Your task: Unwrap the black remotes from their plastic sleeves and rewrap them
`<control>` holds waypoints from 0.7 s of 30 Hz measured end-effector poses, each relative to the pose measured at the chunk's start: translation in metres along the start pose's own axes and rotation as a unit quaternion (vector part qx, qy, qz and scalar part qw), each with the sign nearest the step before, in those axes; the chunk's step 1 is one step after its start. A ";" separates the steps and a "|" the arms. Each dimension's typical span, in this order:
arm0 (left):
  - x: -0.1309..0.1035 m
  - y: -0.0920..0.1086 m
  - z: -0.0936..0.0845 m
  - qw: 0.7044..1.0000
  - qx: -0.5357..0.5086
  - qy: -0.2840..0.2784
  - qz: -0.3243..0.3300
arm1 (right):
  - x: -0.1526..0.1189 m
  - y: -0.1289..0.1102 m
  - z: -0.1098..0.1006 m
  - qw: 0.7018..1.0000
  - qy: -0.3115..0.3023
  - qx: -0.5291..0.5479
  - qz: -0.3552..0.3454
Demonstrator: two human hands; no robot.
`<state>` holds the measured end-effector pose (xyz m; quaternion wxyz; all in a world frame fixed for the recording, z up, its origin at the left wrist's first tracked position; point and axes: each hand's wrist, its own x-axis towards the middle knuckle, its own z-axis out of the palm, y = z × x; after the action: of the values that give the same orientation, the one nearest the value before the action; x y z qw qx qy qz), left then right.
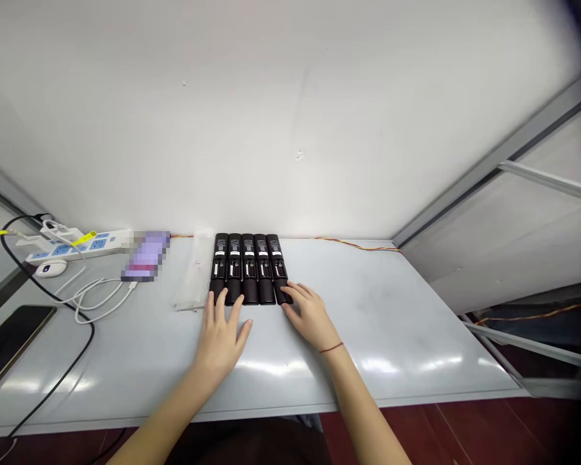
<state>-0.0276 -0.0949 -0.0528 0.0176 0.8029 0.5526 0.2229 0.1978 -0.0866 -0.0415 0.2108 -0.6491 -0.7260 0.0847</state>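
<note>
Several black remote controls (249,268) lie side by side in a row, backs up, with their battery compartments uncovered. No batteries can be made out in them. My left hand (220,339) is open, its spread fingertips resting at the near ends of the leftmost remotes. At the row's other end, my right hand (312,316) touches the near end of the rightmost remote control (277,258). Its fingers are stretched out and the thumb lies apart, without a visible grip. That remote sits slightly slanted, with a small gap at its near end from its neighbour.
Left of the row lies a clear plastic bag or sleeve (193,271). Farther left are a phone (148,255) on a white cable (97,300), a power strip (101,242), a white earbud-like case (51,268), a dark phone (14,336) and a black cable (72,361). A white wall (290,129) stands behind.
</note>
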 end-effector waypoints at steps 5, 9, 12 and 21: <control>0.000 0.001 0.005 0.999 0.039 0.006 0.008 | -0.002 0.001 0.002 1.000 0.008 0.005 -0.003; -0.001 0.002 0.007 0.999 0.044 0.007 0.016 | -0.003 0.002 0.004 1.000 0.015 0.009 0.001; -0.001 0.003 0.005 0.999 0.044 0.005 0.016 | -0.003 0.003 0.006 1.000 0.019 0.011 -0.001; 0.016 0.004 -0.020 0.981 -0.087 -0.053 0.166 | 0.000 -0.016 -0.009 0.993 0.095 0.040 -0.064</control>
<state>-0.0269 -0.0864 -0.0280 0.0795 0.8896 0.3881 0.2271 0.1867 -0.0900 -0.0271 0.3100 -0.5976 -0.7384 0.0383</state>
